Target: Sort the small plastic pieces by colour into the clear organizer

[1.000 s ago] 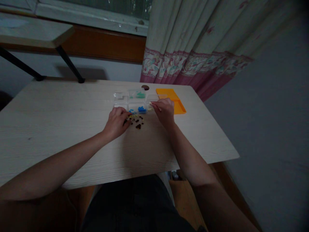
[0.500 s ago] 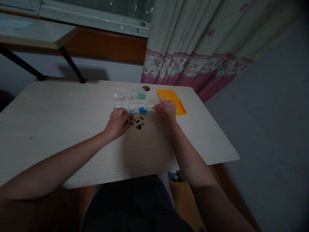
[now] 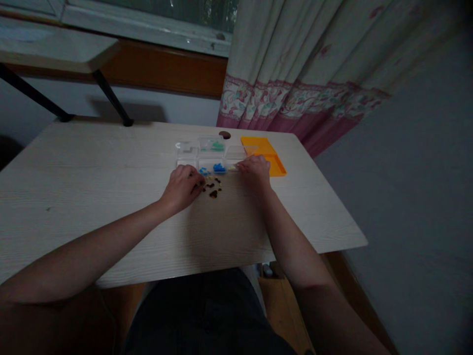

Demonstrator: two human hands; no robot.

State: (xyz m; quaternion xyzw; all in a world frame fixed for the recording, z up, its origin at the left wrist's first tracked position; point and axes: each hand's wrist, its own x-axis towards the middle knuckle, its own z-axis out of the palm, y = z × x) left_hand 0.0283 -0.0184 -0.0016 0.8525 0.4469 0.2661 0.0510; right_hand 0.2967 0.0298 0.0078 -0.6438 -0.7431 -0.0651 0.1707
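My left hand (image 3: 182, 186) rests on the table beside a scatter of small dark brown pieces (image 3: 213, 194) and pale yellow bits. Its thumb and forefinger are drawn together; whatever is between them is too small to make out. Behind the scatter stands a clear plastic compartment box (image 3: 187, 147). Inside it are blue pieces (image 3: 219, 168), green pieces (image 3: 218, 146) and pale pieces (image 3: 233, 167), each in separate compartments. My right hand (image 3: 255, 170) reaches over the box's right end, fingertips pinched at the pale pieces. Its grip hides any piece it holds.
An orange plastic tray (image 3: 278, 165) lies right of the box, partly behind my right hand. The pale wooden table (image 3: 111, 197) has a round hole (image 3: 224, 134) near its back edge. Black shelf legs (image 3: 113, 98) stand at the back left, and a curtain (image 3: 269, 98) hangs behind.
My left thumb and forefinger have closed together at the left side of the dark pieces. My right hand stays at the pale pieces, nearly unmoved. The view has shifted slightly.
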